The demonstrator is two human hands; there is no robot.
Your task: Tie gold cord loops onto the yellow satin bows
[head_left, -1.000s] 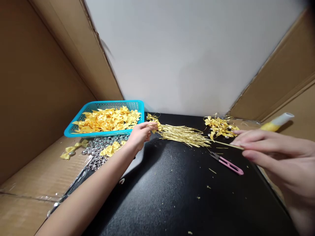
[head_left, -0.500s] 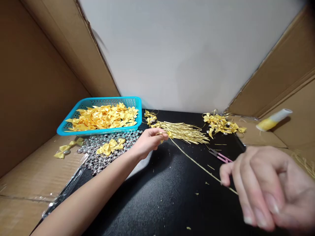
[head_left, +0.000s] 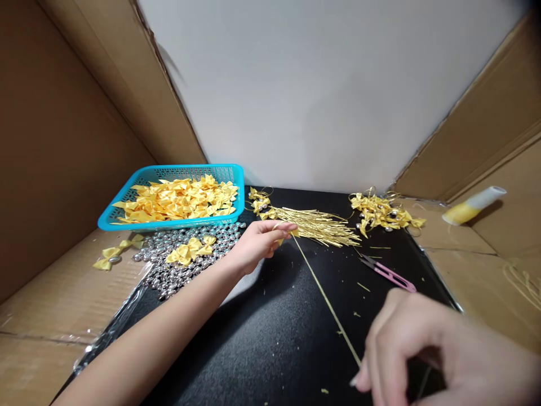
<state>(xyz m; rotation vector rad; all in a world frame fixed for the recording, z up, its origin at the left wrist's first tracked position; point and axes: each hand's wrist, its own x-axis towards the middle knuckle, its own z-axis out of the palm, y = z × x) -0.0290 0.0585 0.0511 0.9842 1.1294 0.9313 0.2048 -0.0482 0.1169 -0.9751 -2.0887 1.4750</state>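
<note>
Carefully, a gold string (head_left: 323, 293) is held in a straight line over the black tabletop (head_left: 270, 327). One end is kept at the left hand (head_left: 262, 242), where a yellow bow (head_left: 295, 232) is pinched between closed fingers near the middle of the back part. The other end is pinched by the fingertips of the right hand (head_left: 414, 344), which is held low, toward the right edge; it is a bit blurred.

Just behind the left hand, a bundle of gold strings (head_left: 321, 225) is laid near the back edge. Pink snips (head_left: 393, 275) are placed near the right edge. At the back right corner, finished-looking bows (head_left: 376, 211) with strings are heaped.

By the back left corner, a blue basket (head_left: 169, 227) is filled with yellow bows. In front of it, silver beads (head_left: 177, 270) are spread by the left edge, and a few loose bows (head_left: 190, 252) are set on them.
</note>
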